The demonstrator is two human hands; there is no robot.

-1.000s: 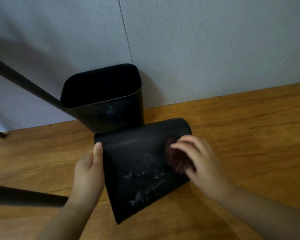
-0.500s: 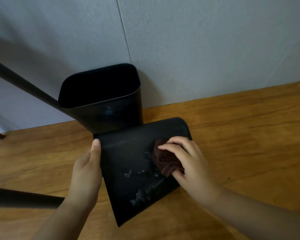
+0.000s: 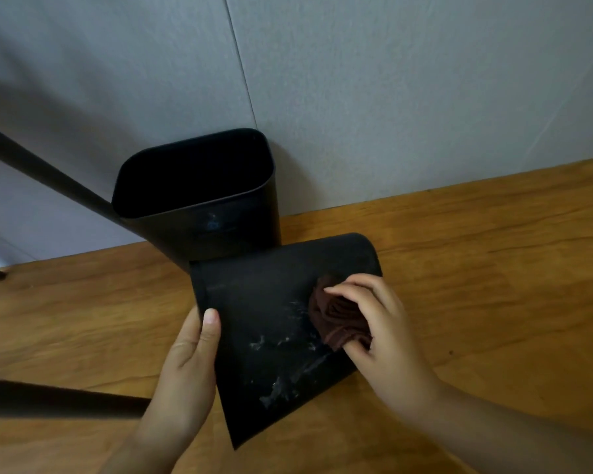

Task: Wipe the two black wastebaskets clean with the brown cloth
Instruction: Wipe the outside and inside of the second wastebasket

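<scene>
We see right hand (image 3: 387, 340) pressing crumpled brown cloth (image 3: 336, 314) on tipped black plastic wastebasket (image 3: 271, 323); left hand (image 3: 189, 364) grips its left edge.

Two black wastebaskets: one (image 3: 199, 200) stands upright beyond the hands, one (image 3: 271, 323) lies on its side between them. One brown cloth (image 3: 336, 319), bunched under the right hand (image 3: 384, 340). Two hands, the left hand (image 3: 189, 364) at the lying wastebasket's near edge. Two dark bars (image 3: 48, 179) (image 3: 59, 398) left of the left hand. One wooden surface (image 3: 493, 268).

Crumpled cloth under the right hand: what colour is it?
Dark brown cloth, head view.
</scene>
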